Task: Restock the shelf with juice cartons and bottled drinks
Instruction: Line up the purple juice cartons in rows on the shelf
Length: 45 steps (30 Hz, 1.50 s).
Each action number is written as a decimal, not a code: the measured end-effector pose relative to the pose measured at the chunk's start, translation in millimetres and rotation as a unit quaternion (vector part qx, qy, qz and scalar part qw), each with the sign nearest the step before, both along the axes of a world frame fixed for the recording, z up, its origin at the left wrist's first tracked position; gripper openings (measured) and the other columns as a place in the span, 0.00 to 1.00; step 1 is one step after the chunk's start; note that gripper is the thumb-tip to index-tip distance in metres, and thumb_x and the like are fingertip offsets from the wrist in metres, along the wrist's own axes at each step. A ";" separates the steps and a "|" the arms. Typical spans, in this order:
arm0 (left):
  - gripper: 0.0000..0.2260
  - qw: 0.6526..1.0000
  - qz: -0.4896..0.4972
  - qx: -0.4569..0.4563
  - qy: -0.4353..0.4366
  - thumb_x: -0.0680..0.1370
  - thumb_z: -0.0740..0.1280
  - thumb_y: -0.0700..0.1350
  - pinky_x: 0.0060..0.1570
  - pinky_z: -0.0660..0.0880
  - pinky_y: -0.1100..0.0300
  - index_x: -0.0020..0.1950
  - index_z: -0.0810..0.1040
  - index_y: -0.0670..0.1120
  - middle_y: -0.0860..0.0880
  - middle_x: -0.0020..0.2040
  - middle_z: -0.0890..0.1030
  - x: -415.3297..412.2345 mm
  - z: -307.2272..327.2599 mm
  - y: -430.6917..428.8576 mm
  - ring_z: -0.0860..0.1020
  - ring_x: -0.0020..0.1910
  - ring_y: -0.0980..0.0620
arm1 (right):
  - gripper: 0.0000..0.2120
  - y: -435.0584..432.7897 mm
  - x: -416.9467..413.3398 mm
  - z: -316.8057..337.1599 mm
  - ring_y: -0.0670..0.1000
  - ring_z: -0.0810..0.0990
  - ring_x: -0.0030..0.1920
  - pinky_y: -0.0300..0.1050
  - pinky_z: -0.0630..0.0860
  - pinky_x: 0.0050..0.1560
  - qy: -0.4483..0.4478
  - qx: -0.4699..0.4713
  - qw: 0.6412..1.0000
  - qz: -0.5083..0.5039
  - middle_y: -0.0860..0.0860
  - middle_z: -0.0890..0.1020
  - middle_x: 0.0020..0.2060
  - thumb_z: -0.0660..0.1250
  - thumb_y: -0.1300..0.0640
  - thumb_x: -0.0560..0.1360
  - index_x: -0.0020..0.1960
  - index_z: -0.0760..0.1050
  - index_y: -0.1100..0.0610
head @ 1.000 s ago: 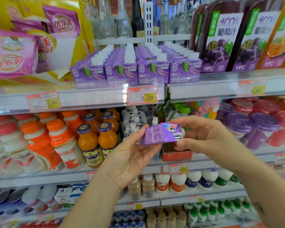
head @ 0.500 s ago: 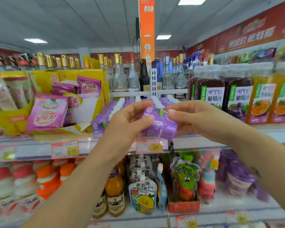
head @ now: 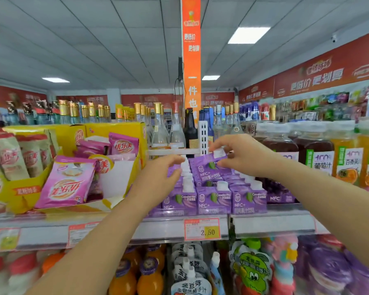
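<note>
Person's left hand (head: 158, 179) and right hand (head: 243, 154): both bare, wrists bare too. Left forearm (head: 98, 248): slim, uncovered along its whole visible length. Right forearm (head: 320, 201): the same, no clothing on it. Fingernails too blurred to describe.

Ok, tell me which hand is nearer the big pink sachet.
Left. The left hand is just right of the big pink sachet, over the shelved cartons; the right hand is farther right, pinching a purple carton.
</note>
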<state>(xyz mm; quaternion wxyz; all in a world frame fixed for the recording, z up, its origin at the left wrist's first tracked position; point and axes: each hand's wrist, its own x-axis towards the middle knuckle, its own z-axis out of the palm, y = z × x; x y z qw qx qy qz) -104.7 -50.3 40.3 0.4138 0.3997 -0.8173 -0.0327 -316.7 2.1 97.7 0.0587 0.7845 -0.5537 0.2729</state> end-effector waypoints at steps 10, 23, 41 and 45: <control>0.11 0.989 0.096 0.034 -0.111 0.81 0.58 0.55 0.45 0.74 0.58 0.59 0.78 0.59 0.57 0.53 0.82 0.7 -15.3 -8.2 0.78 0.52 0.55 | 0.13 -17.0 -8.9 -5.8 0.44 0.77 0.54 0.44 0.75 0.57 -0.033 0.085 0.996 0.022 0.42 0.77 0.56 0.73 0.54 0.72 0.53 0.75 0.42; 0.12 0.989 0.092 0.030 -0.109 0.82 0.56 0.55 0.31 0.62 0.63 0.60 0.77 0.59 0.57 0.46 0.82 0.7 -16.4 -6.4 0.73 0.41 0.57 | 0.11 -33.6 -14.4 -1.4 0.43 0.79 0.47 0.38 0.76 0.52 0.025 0.131 0.990 0.040 0.42 0.81 0.48 0.73 0.52 0.72 0.53 0.79 0.45; 0.13 0.991 0.089 0.011 -0.103 0.81 0.56 0.55 0.41 0.72 0.60 0.59 0.77 0.58 0.57 0.48 0.83 0.4 -20.0 -9.2 0.78 0.47 0.55 | 0.13 -67.1 4.8 -20.0 0.45 0.76 0.32 0.35 0.73 0.33 0.068 0.131 0.985 -0.089 0.50 0.84 0.37 0.69 0.51 0.75 0.46 0.83 0.60; 0.13 0.990 0.089 0.011 -0.105 0.82 0.56 0.54 0.42 0.72 0.60 0.60 0.77 0.58 0.57 0.49 0.83 0.3 -19.4 -7.8 0.78 0.47 0.55 | 0.10 -65.1 14.2 -10.0 0.43 0.75 0.33 0.32 0.70 0.33 0.122 0.136 0.978 -0.096 0.44 0.79 0.33 0.69 0.54 0.76 0.47 0.83 0.60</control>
